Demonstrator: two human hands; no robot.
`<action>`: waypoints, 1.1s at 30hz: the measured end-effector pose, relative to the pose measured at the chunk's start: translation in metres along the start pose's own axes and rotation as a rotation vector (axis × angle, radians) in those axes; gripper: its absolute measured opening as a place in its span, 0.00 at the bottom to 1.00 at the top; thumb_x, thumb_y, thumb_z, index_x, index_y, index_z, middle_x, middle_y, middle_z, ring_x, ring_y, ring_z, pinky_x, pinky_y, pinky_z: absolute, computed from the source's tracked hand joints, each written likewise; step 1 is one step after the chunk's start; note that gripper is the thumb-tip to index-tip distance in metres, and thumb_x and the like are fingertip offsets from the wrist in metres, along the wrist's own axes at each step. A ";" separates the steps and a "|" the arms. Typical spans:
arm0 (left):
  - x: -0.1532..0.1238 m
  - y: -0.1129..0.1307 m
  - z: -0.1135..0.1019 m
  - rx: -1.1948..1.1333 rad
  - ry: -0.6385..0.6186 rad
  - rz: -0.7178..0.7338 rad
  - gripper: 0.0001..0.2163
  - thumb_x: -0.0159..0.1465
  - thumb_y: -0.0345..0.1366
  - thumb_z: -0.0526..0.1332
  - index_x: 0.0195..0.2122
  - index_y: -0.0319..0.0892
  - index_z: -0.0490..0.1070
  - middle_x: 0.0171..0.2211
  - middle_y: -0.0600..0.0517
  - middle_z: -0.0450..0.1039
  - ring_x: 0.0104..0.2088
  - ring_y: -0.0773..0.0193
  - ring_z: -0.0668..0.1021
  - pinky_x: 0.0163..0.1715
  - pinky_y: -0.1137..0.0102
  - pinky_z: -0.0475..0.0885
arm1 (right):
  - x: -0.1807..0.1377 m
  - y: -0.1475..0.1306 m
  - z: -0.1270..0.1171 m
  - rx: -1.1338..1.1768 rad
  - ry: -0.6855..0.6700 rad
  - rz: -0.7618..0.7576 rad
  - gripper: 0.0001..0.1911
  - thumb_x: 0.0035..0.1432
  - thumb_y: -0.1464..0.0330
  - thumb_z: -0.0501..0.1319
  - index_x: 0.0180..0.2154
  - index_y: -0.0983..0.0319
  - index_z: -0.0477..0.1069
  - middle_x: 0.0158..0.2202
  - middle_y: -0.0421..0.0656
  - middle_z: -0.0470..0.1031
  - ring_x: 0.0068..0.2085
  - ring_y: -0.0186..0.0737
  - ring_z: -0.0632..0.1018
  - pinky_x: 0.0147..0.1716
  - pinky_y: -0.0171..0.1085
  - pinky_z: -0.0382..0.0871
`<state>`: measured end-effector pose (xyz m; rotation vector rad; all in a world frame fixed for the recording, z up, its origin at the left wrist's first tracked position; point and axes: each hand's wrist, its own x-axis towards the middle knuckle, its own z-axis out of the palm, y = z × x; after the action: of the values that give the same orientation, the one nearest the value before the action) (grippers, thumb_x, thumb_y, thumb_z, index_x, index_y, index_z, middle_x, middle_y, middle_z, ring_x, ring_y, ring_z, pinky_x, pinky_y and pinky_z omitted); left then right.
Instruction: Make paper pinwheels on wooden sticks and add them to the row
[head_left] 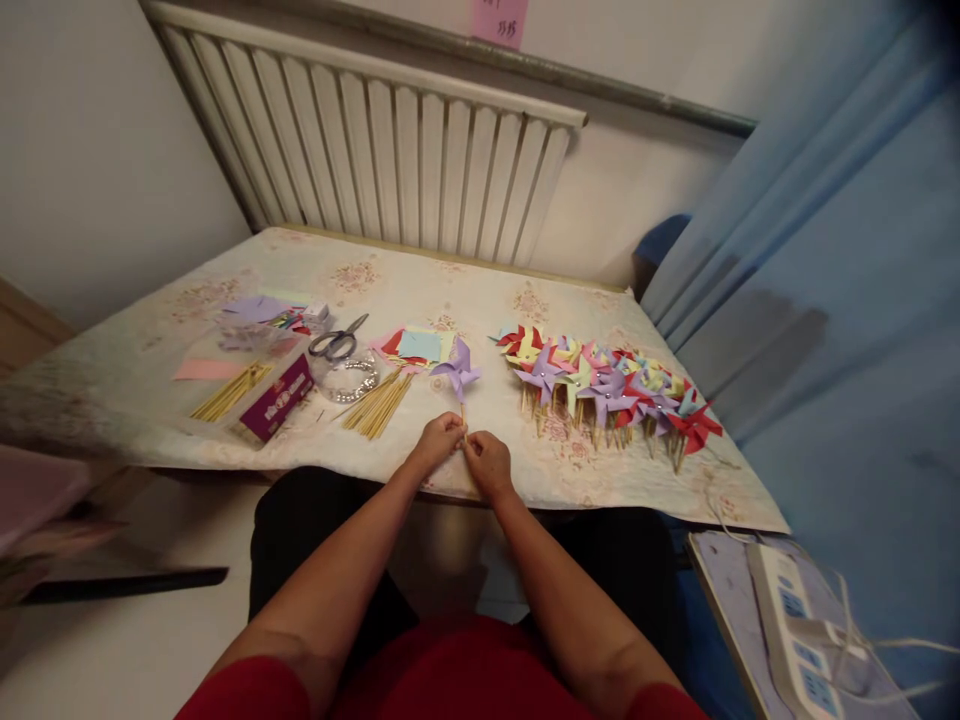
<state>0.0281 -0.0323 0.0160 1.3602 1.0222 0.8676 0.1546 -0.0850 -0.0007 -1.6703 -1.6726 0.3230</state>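
Observation:
A purple paper pinwheel (457, 372) on a thin wooden stick stands upright over the near part of the table. The fingers of my left hand (440, 440) pinch its stick from the left. My right hand (489, 462) closes on the same stick from the right, slightly lower. Left of my hands lies a loose bundle of wooden sticks (377, 405). Behind that bundle is a stack of coloured paper squares (418, 346) with light blue on top. To the right, many finished pinwheels (609, 390) in red, yellow, purple and green are grouped together on their sticks.
Scissors (339, 342) lie near a round clear container of small shiny pieces (351, 380). A purple-labelled box (276, 400), more sticks (232, 390) and paper (256, 308) lie farther left. A power strip (791, 625) sits on a stool at lower right, beside a blue curtain (817, 270).

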 end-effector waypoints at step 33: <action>-0.006 -0.007 0.002 -0.052 -0.028 -0.045 0.16 0.54 0.49 0.62 0.30 0.41 0.64 0.17 0.60 0.63 0.17 0.72 0.63 0.21 0.74 0.58 | -0.012 0.007 -0.008 0.118 -0.043 -0.074 0.07 0.59 0.68 0.59 0.30 0.61 0.74 0.27 0.39 0.73 0.29 0.35 0.71 0.32 0.33 0.61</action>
<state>0.0274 -0.0391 0.0092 1.2980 0.9984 0.8340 0.1636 -0.0978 -0.0040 -1.5207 -1.7082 0.4161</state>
